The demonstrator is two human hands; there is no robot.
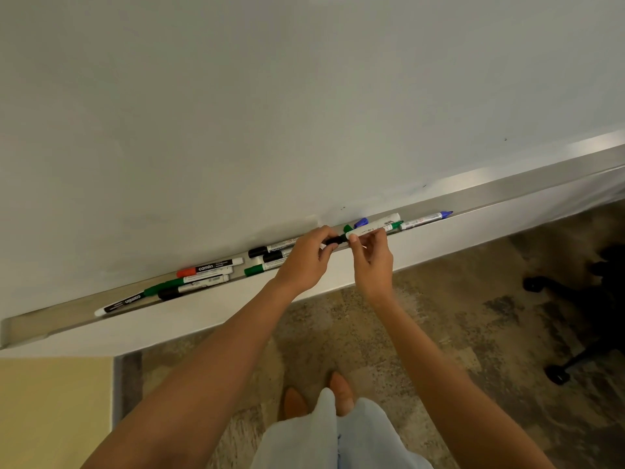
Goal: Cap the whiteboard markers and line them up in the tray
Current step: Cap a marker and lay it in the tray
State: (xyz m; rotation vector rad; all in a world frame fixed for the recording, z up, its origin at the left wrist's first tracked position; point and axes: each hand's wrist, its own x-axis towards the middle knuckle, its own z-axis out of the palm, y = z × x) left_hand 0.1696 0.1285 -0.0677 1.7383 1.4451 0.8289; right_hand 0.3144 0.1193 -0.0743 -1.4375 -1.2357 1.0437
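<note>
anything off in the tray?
Yes. The markers in the tray lie jumbled, not in a line: the red, green and black ones overlap side by side at slight angles. A loose blue cap sits by the right group. Both hands, left and right, hold one marker.

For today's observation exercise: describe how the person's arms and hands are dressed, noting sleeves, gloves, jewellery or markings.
Both forearms are bare up to the picture's lower edge; no sleeves show. The left hand and right hand wear no gloves, and no rings, watch or bracelets can be seen. No markings show on either arm.
</note>
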